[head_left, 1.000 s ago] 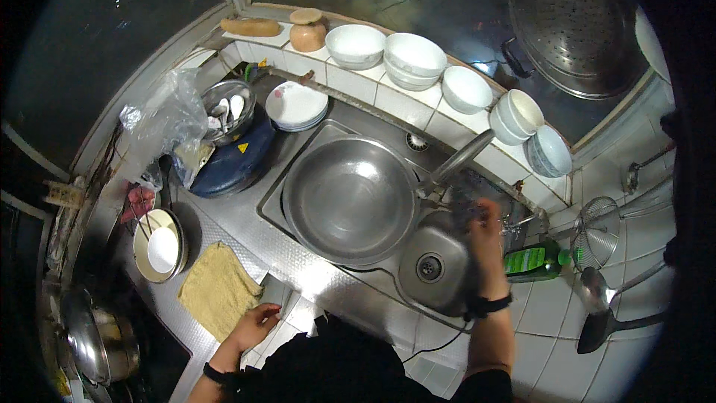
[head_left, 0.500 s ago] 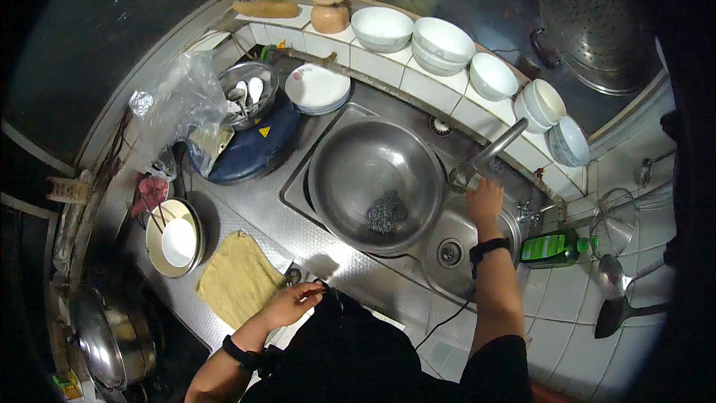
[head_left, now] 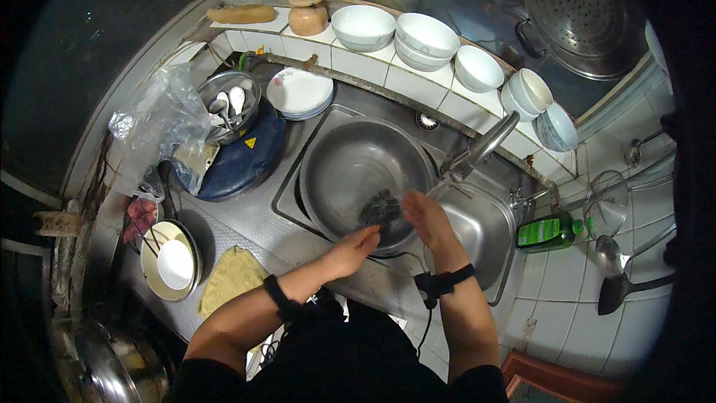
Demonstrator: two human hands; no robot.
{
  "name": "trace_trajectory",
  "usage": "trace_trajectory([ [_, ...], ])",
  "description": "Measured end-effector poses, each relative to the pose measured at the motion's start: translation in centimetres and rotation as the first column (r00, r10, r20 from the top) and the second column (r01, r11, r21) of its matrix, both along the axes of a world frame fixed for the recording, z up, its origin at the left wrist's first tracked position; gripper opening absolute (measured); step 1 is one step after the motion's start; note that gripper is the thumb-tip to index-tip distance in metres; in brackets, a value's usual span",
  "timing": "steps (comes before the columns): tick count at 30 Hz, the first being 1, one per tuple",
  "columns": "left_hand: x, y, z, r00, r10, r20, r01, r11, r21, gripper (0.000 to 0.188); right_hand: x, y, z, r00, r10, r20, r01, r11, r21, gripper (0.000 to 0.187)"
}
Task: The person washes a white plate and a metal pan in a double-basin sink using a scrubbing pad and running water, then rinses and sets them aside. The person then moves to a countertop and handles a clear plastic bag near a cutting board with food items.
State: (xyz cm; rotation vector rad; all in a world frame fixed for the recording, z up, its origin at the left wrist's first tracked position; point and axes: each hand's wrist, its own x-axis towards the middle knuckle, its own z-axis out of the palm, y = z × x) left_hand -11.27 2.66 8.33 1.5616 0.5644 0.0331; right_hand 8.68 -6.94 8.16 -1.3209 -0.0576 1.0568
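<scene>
A large steel basin (head_left: 339, 157) sits in the left sink bowl. Inside it, toward its near right side, lies a dark steel wool scrubber (head_left: 380, 207). My left hand (head_left: 356, 248) is over the basin's near rim, fingers stretched toward the scrubber and holding nothing I can see. On the other side my right hand (head_left: 426, 216) is raised over the basin's right rim with its fingers extended and nothing visible in them. The scrubber lies between the two hands, apart from them as far as I can tell. Behind the right hand stands the faucet (head_left: 481, 151).
White bowls (head_left: 426, 39) line the tiled ledge. A green detergent bottle (head_left: 548, 231) lies right of the small sink bowl (head_left: 488, 254). Left are a yellow cloth (head_left: 230, 276), stacked bowls (head_left: 153, 272), a blue round lid (head_left: 246, 168) and plates (head_left: 300, 91).
My right hand has left the faucet and moved left to the basin. My left hand has come from beside the cloth up to the basin's near rim. The view has shifted slightly.
</scene>
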Motion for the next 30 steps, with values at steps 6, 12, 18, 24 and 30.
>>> trace_trajectory([
  [6,7.4,-0.1,0.1,0.975,0.222,-0.018,-0.220,0.953,-0.210,0.051,-0.2,0.8,0.7,0.930,-0.219,-0.295,0.263,0.958,0.118,0.031],
  [12,12.2,-1.5,-0.4,0.957,0.289,-0.003,-0.210,0.685,-0.697,0.027,-0.8,-0.7,-0.6,0.924,0.026,-0.382,0.160,0.879,0.448,0.030],
  [18,14.7,-3.8,-3.4,0.849,0.512,-0.131,-0.443,0.555,-0.703,0.022,-1.8,-1.4,0.5,0.985,-0.026,-0.171,0.082,0.940,0.331,0.037],
  [24,14.7,-2.7,-5.9,0.931,0.363,-0.044,-0.255,0.559,-0.789,0.029,-2.3,-1.8,1.2,0.952,0.085,0.293,-0.112,0.991,0.076,0.043],
  [30,14.8,-1.8,-6.2,0.898,0.351,-0.266,-0.441,0.707,-0.553,0.037,-1.7,-2.4,0.3,0.918,0.215,0.334,-0.216,0.976,-0.035,0.040],
])
